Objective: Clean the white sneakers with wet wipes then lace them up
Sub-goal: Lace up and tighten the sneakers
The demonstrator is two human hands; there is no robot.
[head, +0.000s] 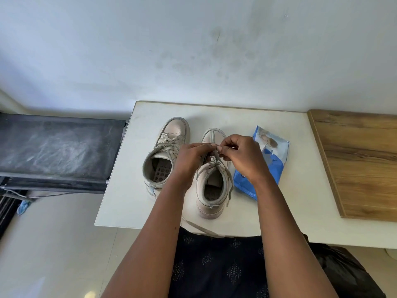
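Two white sneakers stand side by side on a white table (279, 211) at the centre of the frame, toes pointing toward the wall. The left-of-centre sneaker (166, 147) has laces crossed over its tongue and is untouched. The centre sneaker (211, 190) sits just beside it, nearer the lower edge, and both hands work above its tongue. The left hand (190, 161) has its fingers curled, gripping the lace (230, 191) at the eyelets. The right hand (241, 157) pinches the same lace between thumb and fingertips (219, 149), the remaining fingers bent in. A loop of lace lies over the toe; one loose end hangs down the shoe's right side, and another trails over the table's near edge. A blue wet wipes pack (275, 160) lies flat, right of the centre sneaker, partly behind the right wrist. A wooden board (361, 164) occupies the right edge of the frame; a dark mesh panel (58, 147) sits at the left.
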